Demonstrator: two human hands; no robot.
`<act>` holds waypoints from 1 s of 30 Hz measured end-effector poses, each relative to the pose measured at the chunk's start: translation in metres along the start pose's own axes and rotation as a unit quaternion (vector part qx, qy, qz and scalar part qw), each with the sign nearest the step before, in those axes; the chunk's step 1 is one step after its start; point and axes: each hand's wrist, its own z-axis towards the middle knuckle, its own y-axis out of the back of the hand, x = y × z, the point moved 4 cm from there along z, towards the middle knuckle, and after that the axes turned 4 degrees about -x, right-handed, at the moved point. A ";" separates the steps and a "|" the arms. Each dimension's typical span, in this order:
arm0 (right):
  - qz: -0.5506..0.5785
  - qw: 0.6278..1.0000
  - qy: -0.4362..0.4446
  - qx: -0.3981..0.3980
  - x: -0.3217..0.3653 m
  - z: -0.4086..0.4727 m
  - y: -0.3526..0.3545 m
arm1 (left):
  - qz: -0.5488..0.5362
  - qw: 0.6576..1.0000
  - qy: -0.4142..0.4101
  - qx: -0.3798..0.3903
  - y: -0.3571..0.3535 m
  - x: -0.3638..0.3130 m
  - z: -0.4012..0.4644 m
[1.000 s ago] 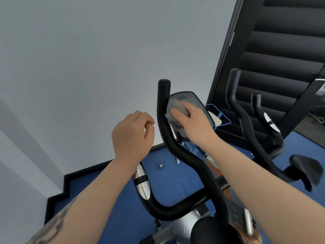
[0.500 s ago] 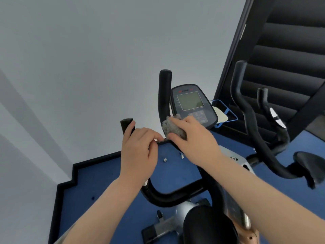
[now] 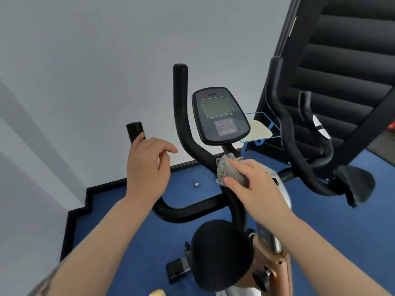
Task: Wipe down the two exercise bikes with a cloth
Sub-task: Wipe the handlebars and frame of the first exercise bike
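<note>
**Exercise bike under the cloth, second bike waiting**

The near exercise bike [image 3: 213, 206] fills the space below and between both hands; it looks heavy and rigid, unlikely to shift under a wipe. Its padded handlebar [image 3: 183, 124] rises just left of the right hand [image 3: 254, 184], and the console [image 3: 220, 116] sits above that hand, its screen likely the one delicate part, best rubbed lightly. The black saddle [image 3: 220, 253] lies below both forearms. The second exercise bike [image 3: 299, 150] stands to the right of the right hand, apart from it, untouched by either hand.

The cloth [image 3: 228, 169] is small, grey and nubby, soft and easily bunched. The right hand's fingers curl over it and press it against the stem where handlebar and console post meet. It wants a flat, full-palm hold so that it wraps the tube.

The left hand [image 3: 147, 167] holds nothing, fingers loosely curled, and lies against the left handlebar end [image 3: 134, 131]; whether it actually bears on that end I cannot tell.

Blue floor [image 3: 320, 242] spreads beneath, a pale grey wall [image 3: 106, 60] beyond the left hand, and a black ribbed panel [image 3: 342, 60] above right.
</note>
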 end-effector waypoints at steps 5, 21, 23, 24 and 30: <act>-0.055 0.998 -0.011 0.033 -0.018 -0.044 0.015 | -0.127 0.985 0.112 0.029 0.012 -0.029 -0.066; -0.013 0.995 -0.074 -0.058 -0.018 -0.033 0.002 | -0.189 0.947 0.181 0.187 0.015 -0.054 -0.115; -0.011 0.999 -0.029 -0.019 -0.014 -0.040 0.007 | -0.165 0.960 0.162 0.160 0.027 -0.049 -0.120; -0.008 1.000 0.017 -0.010 -0.009 -0.043 0.016 | -0.150 0.966 0.150 0.148 0.034 -0.045 -0.123; -0.150 0.949 0.248 0.122 0.036 -0.019 -0.005 | -0.105 0.982 0.140 0.071 0.058 0.000 -0.106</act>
